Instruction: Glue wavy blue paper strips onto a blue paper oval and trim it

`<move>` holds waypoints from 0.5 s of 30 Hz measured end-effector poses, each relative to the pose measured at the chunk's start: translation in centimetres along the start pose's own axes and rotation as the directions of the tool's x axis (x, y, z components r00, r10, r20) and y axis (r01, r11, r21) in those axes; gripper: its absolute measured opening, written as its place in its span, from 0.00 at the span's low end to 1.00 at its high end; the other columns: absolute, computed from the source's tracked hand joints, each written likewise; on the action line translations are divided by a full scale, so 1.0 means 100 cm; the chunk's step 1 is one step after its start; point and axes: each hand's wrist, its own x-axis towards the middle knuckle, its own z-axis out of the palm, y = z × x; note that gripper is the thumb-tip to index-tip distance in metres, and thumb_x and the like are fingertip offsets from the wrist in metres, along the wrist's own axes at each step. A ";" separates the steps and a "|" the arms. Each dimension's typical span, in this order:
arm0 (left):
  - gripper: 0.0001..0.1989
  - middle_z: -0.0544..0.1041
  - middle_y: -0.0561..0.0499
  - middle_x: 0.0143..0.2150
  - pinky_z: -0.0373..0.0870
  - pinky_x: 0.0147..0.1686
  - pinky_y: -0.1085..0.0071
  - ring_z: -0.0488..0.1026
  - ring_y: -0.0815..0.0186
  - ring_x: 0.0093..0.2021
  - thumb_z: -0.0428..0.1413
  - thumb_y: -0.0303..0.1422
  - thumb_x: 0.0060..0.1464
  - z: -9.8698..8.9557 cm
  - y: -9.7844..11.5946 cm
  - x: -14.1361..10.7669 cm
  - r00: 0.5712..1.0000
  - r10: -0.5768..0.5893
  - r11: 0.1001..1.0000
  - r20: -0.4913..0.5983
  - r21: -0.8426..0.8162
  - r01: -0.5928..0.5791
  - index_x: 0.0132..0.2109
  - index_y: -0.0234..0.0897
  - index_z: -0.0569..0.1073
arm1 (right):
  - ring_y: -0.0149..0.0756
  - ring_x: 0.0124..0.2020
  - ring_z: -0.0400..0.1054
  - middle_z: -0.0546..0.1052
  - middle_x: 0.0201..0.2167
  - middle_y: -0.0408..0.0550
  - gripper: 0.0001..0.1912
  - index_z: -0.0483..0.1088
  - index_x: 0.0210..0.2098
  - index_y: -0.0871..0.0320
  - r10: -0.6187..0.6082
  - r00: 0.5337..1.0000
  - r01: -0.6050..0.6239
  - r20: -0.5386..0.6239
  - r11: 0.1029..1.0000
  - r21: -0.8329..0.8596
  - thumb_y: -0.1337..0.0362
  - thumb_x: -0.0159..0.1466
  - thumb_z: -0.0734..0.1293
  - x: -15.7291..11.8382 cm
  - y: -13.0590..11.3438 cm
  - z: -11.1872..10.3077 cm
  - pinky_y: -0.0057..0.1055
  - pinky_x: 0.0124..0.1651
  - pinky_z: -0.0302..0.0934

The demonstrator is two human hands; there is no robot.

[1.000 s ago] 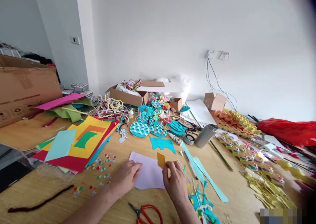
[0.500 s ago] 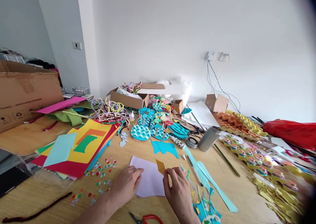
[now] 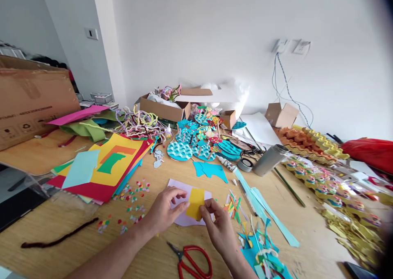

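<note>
yellow paper (image 3: 195, 204) shifted left, long axis fore-aft

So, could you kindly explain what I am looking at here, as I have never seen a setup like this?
There is no machine here: these are a person's own bare hands. Every picture comes from one camera worn on the head, looking forward and down.

The right hand pinches a small yellow piece of paper near its lower right corner. The left hand is at its left edge, thumb and fingers apart; I can't tell whether it touches. Below lies a pale lilac paper sheet.

On the light wooden table, red-handled scissors lie nearest the wearer. To the left is a stack of coloured paper sheets; to the right, a grey metallic cylindrical bottle. Beyond the hands are blue round pieces with wavy patterns.
</note>
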 end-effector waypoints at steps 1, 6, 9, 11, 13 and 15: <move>0.12 0.77 0.46 0.39 0.68 0.37 0.70 0.71 0.65 0.37 0.55 0.39 0.55 -0.001 0.001 0.001 0.999 -0.033 0.998 0.031 -0.057 0.035 0.41 0.36 0.75 | 0.32 0.24 0.62 0.69 0.21 0.43 0.14 0.64 0.26 0.57 0.034 0.999 -0.036 0.039 0.997 0.066 0.56 0.65 0.60 -0.001 -0.001 0.002 0.27 0.27 0.58; 0.09 0.69 0.54 0.26 0.61 0.31 0.73 0.65 0.68 0.30 0.54 0.35 0.51 -0.002 0.005 0.001 0.986 -0.095 0.964 0.137 -0.236 0.125 0.27 0.35 0.69 | 0.32 0.26 0.63 0.70 0.23 0.43 0.16 0.66 0.28 0.58 0.110 0.980 -0.152 0.165 0.951 0.269 0.52 0.64 0.62 -0.003 -0.004 0.006 0.28 0.30 0.60; 0.08 0.66 0.56 0.23 0.59 0.29 0.73 0.62 0.70 0.27 0.54 0.33 0.49 -0.001 0.007 -0.001 0.975 -0.104 0.959 0.197 -0.240 0.151 0.25 0.35 0.67 | 0.31 0.25 0.62 0.68 0.23 0.42 0.16 0.66 0.28 0.58 0.129 0.980 -0.171 0.154 0.938 0.302 0.52 0.62 0.65 0.001 -0.004 0.003 0.27 0.29 0.59; 0.08 0.66 0.56 0.22 0.58 0.29 0.73 0.62 0.70 0.27 0.55 0.33 0.48 -0.001 0.009 -0.001 0.968 -0.110 0.955 0.226 -0.248 0.166 0.25 0.35 0.68 | 0.30 0.24 0.61 0.66 0.21 0.40 0.16 0.64 0.25 0.58 0.146 0.975 -0.193 0.165 0.927 0.323 0.52 0.60 0.67 0.004 -0.004 0.000 0.27 0.28 0.58; 0.08 0.68 0.55 0.24 0.59 0.30 0.73 0.63 0.70 0.28 0.57 0.34 0.48 -0.002 0.010 0.001 0.962 -0.151 0.911 0.229 -0.345 0.225 0.27 0.34 0.70 | 0.30 0.22 0.61 0.66 0.19 0.40 0.17 0.62 0.23 0.57 0.172 0.967 -0.232 0.190 0.903 0.362 0.52 0.58 0.68 0.007 -0.003 -0.004 0.27 0.26 0.58; 0.09 0.72 0.52 0.29 0.61 0.32 0.72 0.65 0.70 0.30 0.58 0.35 0.48 -0.005 0.010 0.003 0.946 -0.232 0.762 0.227 -0.562 0.322 0.32 0.33 0.73 | 0.32 0.22 0.64 0.68 0.19 0.42 0.18 0.63 0.23 0.57 0.206 0.963 -0.260 0.172 0.874 0.410 0.51 0.57 0.69 0.009 0.000 -0.010 0.28 0.27 0.59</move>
